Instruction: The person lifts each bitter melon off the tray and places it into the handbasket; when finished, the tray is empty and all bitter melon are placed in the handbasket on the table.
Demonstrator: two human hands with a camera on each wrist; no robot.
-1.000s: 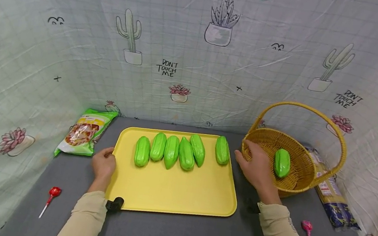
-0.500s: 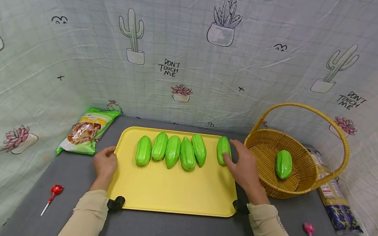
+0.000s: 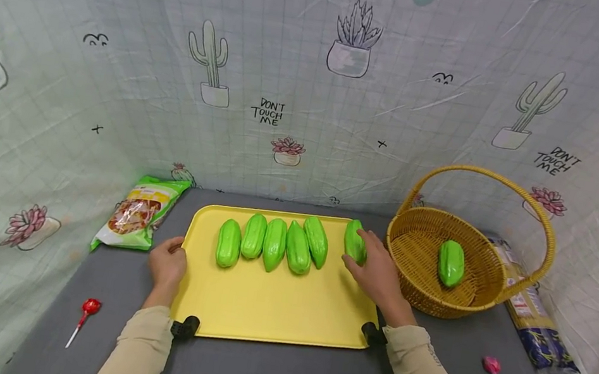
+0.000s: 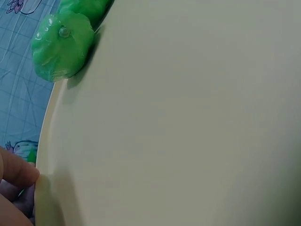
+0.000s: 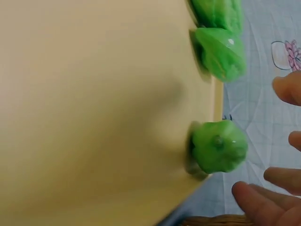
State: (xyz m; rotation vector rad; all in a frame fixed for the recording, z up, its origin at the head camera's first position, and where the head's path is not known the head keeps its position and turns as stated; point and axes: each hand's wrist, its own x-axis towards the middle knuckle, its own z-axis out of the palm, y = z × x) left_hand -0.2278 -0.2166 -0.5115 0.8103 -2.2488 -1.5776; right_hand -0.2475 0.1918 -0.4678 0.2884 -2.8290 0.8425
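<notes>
A yellow tray (image 3: 270, 311) lies on the grey table, with several glossy green ribbed gourds along its far side. My left hand (image 3: 168, 263) holds the tray's left rim; in the left wrist view its fingertip (image 4: 29, 174) is right at the edge. A lone green gourd (image 3: 355, 242) lies at the tray's far right corner. Beside it is my right hand (image 3: 377, 273), thumb and fingers spread, its fingertips overlapping the gourd in the head view. In the right wrist view the fingers (image 5: 256, 200) stand apart around that gourd (image 5: 220, 147), with nothing between them.
A wicker basket (image 3: 408, 272) with a tall handle stands right of the tray, one green gourd (image 3: 451, 263) inside. A pasta packet (image 3: 535, 329) lies behind it. Two lollipops, red (image 3: 90, 307) and pink (image 3: 491, 365), lie on the table; a green snack bag (image 3: 137, 215) sits far left.
My right hand has moved left from the basket's rim to the lone gourd at the tray's right corner. The left hand has stayed at the tray's rim.
</notes>
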